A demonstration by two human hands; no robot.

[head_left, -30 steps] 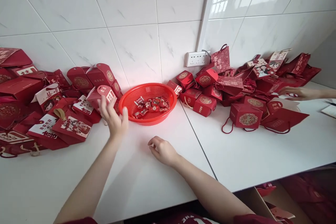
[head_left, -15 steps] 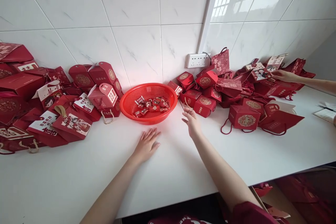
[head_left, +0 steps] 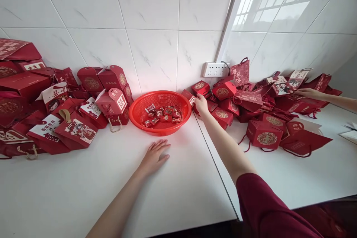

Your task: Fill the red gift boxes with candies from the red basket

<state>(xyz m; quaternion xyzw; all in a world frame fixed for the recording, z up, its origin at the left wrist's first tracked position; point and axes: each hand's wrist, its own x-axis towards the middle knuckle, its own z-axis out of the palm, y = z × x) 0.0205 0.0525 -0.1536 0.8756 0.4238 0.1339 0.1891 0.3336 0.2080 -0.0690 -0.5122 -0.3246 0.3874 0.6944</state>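
Red boxes in a heap point(head_left: 67, 100) fill the surface point(head_left: 181, 178) left of the plastic basket point(head_left: 160, 132), folded into shape, several with gold emblems or corded handles. Nearer to us than the basket, our left hand point(head_left: 155, 155) lies flat and palm down, holding nothing we can see. Wrapped sweets point(head_left: 164, 116) cover only part of the basket's floor. Just beyond its right rim sits the small box point(head_left: 189, 96), red with a pale printed panel, partly hidden by our right hand point(head_left: 200, 105). Those fingers are bent against it; whether they grip it, we cannot tell. Farther right of the basket spreads a second heap point(head_left: 264, 108), where another person's hand point(head_left: 308, 93) reaches in. As we judge it, the work is partway: many boxes stand made up, the sweets lie loose, and we cannot tell which boxes are filled.
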